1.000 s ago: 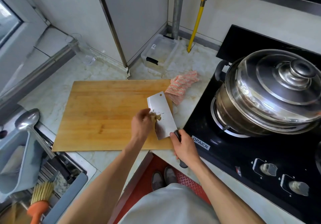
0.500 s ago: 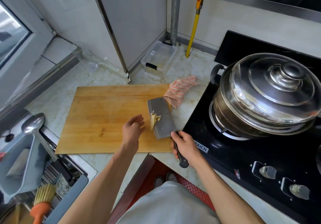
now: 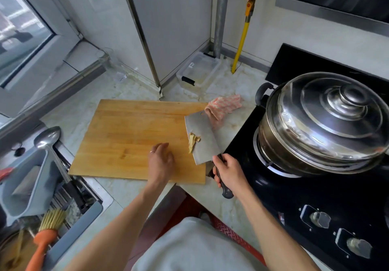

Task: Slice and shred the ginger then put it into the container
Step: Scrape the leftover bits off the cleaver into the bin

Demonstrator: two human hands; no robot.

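A small heap of pale yellow shredded ginger [image 3: 193,142] lies on the flat blade of a steel cleaver [image 3: 203,138]. My right hand [image 3: 228,170] grips the cleaver's dark handle and holds the blade level over the right end of the wooden cutting board [image 3: 130,136]. My left hand [image 3: 161,162] hovers over the board's near edge, a little left of the ginger, fingers loosely curled with nothing in them. A clear plastic container [image 3: 199,70] with a black clip stands at the back by the wall corner.
A large steel pot with lid [image 3: 328,123] sits on the black hob [image 3: 315,197] to the right. A pink cloth [image 3: 223,107] lies behind the cleaver. A sink rack with a ladle [image 3: 47,137] and an orange brush [image 3: 45,243] is at the left.
My left hand has let go of the ginger on the blade and drawn back to the left. The cleaver stays level with the ginger on it.
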